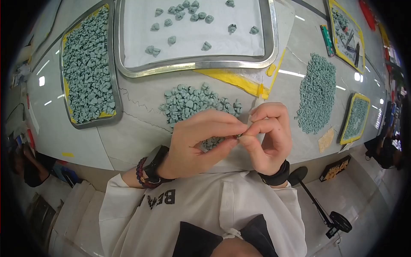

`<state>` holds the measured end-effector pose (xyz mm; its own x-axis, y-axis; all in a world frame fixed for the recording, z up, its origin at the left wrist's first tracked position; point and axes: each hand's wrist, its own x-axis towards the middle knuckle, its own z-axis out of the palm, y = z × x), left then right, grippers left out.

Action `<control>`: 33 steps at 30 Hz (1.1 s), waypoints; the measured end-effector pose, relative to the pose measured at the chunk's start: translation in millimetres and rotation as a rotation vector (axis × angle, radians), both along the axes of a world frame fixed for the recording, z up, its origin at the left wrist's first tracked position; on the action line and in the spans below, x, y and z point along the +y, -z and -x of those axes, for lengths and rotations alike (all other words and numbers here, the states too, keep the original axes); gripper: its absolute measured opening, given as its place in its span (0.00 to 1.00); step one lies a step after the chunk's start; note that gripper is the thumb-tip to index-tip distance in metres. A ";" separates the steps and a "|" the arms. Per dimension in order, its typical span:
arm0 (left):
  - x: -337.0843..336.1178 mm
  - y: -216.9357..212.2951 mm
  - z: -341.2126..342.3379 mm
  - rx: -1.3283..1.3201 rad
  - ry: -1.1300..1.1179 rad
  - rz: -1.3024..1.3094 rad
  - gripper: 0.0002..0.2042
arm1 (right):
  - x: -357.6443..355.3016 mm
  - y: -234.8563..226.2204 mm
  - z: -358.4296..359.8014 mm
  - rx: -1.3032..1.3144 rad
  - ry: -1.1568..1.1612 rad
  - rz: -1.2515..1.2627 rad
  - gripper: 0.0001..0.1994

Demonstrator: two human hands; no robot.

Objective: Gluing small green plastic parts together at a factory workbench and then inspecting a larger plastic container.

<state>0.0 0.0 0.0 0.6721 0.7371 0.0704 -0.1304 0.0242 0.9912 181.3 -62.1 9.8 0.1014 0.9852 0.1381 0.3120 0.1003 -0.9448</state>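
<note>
My left hand (209, 136) and my right hand (269, 136) meet above the table, thumbs and fingertips pinched together. Between the tips sits a tiny dark greenish piece (239, 136), mostly hidden by the fingers. A slim syringe-like applicator with a yellow tip (260, 91) points away from behind my right fingers; whether that hand grips it, I cannot tell. Just beyond and partly under my left hand lies a loose heap of small grey-green moulded pieces (188, 100). Farther off, a metal tray lined with white (197, 66) carries several larger green pieces, set apart from one another.
At the left stands a metal tray (117, 96) full of green pieces. To the right are a spread of tinier green pieces (317, 94), a small yellow-rimmed tray (342, 142), a tan pad (326, 139), a green box (327, 40) and another yellow-rimmed tray (362, 64) holding tools.
</note>
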 end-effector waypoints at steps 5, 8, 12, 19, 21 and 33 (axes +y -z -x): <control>0.3 -0.8 -0.2 -0.023 0.017 0.156 0.14 | -0.6 -0.2 3.0 -0.044 0.051 -0.058 0.08; -1.5 1.3 -1.2 -0.107 0.012 0.250 0.13 | -0.9 1.3 2.3 -0.026 0.031 -0.103 0.08; -0.4 -1.1 -1.1 -0.166 -0.016 0.412 0.13 | 0.8 2.1 -0.1 -0.061 0.030 -0.129 0.08; 1.0 -2.3 -0.5 -0.108 -0.041 0.282 0.12 | 1.0 2.9 -0.2 -0.120 0.022 -0.165 0.09; 1.8 -1.4 0.2 -0.066 -0.036 0.168 0.11 | 1.5 3.2 0.1 -0.123 0.026 -0.164 0.10; 1.9 -2.7 0.0 -0.059 -0.047 0.154 0.11 | 2.2 0.3 -2.4 -0.110 0.038 -0.171 0.15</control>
<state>0.0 1.9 2.7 0.6345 0.7729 -0.0078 -0.1929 0.1682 0.9667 183.7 -59.9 9.6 0.1133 0.9421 0.3156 0.4192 0.2427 -0.8749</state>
